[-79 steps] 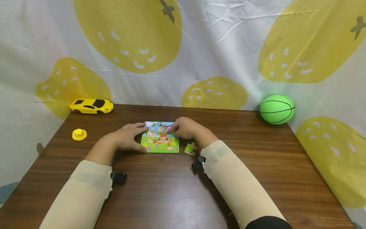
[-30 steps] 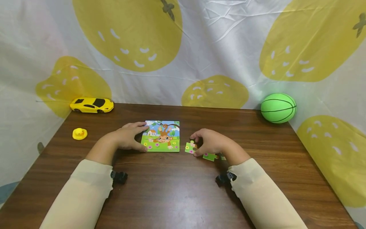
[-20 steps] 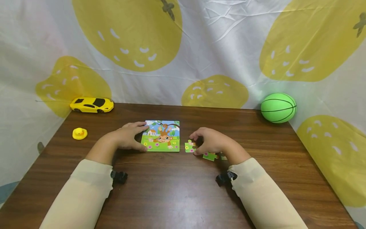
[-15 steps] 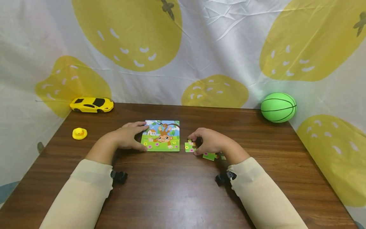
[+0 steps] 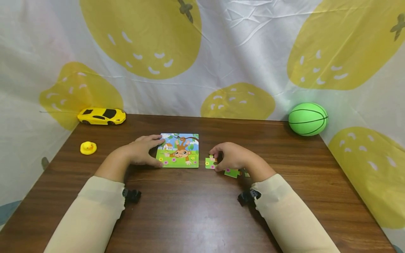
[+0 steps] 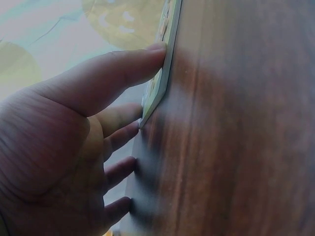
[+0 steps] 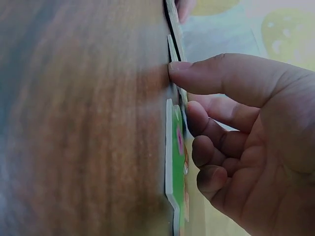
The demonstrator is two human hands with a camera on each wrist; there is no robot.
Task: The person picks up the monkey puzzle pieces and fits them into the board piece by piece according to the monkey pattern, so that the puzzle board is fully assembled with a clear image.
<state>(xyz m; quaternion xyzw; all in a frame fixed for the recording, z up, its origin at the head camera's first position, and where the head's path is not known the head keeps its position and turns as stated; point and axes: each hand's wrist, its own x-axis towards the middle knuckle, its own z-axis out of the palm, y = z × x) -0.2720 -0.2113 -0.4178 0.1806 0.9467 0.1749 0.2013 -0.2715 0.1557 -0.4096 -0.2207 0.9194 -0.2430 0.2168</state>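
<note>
A square jigsaw puzzle (image 5: 181, 161) with a hanging cartoon monkey lies on the table. My left hand (image 5: 139, 151) rests at its left edge, thumb on the lower corner and fingers spread toward the upper one. To the right, my right hand (image 5: 232, 156) pinches a green flowered puzzle piece (image 5: 209, 163) between thumb and index finger, close over the tabletop. Its other fingers are curled in the right wrist view, below the thumb (image 7: 216, 76). Under that hand lies a second green puzzle piece (image 5: 232, 173); a third piece (image 5: 247, 174) is mostly hidden by the wrist.
On the wooden table (image 5: 177, 211), a yellow toy car (image 5: 102, 116) stands at the back left, with a yellow rubber duck (image 5: 88, 148) nearer. A green ball (image 5: 308, 119) sits in the back right corner. Patterned cloth (image 5: 246, 63) walls off the back and sides.
My right hand has left the puzzle, where its finger was touching the picture, and moved right and nearer to grip the loose piece. In the last second it barely moves; my left hand stays put.
</note>
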